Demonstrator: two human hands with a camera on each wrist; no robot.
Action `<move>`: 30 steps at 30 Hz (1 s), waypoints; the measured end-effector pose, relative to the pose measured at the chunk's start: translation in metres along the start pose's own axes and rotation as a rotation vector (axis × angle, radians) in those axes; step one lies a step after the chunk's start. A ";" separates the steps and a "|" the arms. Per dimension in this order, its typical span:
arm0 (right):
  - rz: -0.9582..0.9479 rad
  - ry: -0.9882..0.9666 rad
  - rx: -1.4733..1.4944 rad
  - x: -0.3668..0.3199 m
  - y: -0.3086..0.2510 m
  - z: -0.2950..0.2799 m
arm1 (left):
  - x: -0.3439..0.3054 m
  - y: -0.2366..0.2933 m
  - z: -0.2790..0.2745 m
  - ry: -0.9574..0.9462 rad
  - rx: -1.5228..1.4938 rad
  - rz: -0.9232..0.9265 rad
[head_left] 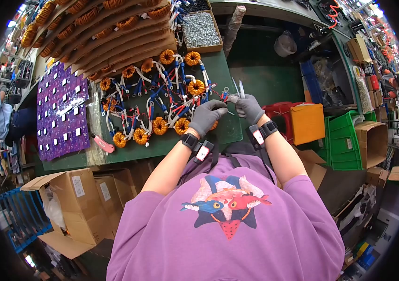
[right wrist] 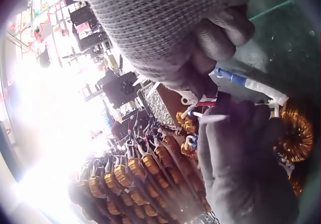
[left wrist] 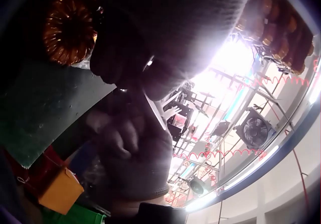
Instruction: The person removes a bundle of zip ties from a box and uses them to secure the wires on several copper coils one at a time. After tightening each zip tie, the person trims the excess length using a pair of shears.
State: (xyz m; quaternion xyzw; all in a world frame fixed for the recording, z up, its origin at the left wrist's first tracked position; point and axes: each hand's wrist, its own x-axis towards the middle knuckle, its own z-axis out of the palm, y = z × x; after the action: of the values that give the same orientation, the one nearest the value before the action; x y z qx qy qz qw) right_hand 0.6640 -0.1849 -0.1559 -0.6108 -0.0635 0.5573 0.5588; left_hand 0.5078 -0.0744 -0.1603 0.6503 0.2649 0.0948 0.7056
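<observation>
At the edge of the green bench (head_left: pixel 251 70), my gloved left hand (head_left: pixel 206 117) pinches a lead with a ring terminal (head_left: pixel 226 91). The lead's red sleeve (right wrist: pixel 205 103) shows between both hands in the right wrist view. My right hand (head_left: pixel 250 109), close beside it, has its fingers curled round a thin pale two-pronged tool (head_left: pixel 241 89) that points up. In the left wrist view my left hand (left wrist: pixel 150 38) is dark above my right hand (left wrist: pixel 135 154). Copper-wound coils (head_left: pixel 160 125) with white and blue leads lie left of my hands; one coil (right wrist: pixel 294 135) is near my left hand.
Cardboard layers of coils (head_left: pixel 129 42) are stacked at the back left, beside a box of metal parts (head_left: pixel 201 29). Purple sheets (head_left: pixel 62 112) and a pink-handled tool (head_left: pixel 104 144) lie further left. A yellow-orange bin (head_left: pixel 307 123) and green crate (head_left: pixel 344 140) stand right.
</observation>
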 end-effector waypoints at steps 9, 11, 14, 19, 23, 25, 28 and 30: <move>-0.008 -0.005 -0.001 -0.006 -0.003 0.000 | 0.001 -0.003 0.004 0.016 0.048 0.066; -0.014 -0.019 0.009 -0.004 -0.003 0.002 | 0.005 -0.001 0.005 0.032 -0.010 -0.078; -0.018 -0.032 0.022 -0.003 -0.001 0.001 | 0.009 0.002 0.005 0.047 -0.078 -0.144; -0.007 -0.045 0.041 -0.003 -0.001 0.003 | 0.015 0.005 0.003 0.042 -0.134 -0.213; 0.005 -0.070 0.078 -0.002 0.000 0.002 | 0.017 0.000 0.003 0.059 -0.089 -0.191; 0.001 -0.066 0.075 -0.002 0.001 0.003 | 0.017 -0.001 0.005 0.069 -0.045 -0.169; -0.051 0.024 0.008 -0.004 0.000 0.007 | 0.012 0.011 0.012 0.167 0.213 -0.113; -0.201 0.093 -0.234 -0.001 0.000 0.007 | 0.012 0.011 0.015 0.186 0.409 -0.084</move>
State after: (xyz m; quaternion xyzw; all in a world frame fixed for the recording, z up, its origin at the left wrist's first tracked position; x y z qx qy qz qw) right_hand 0.6589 -0.1813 -0.1538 -0.6874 -0.1630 0.4584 0.5393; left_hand 0.5276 -0.0801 -0.1529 0.7567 0.3692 0.0691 0.5350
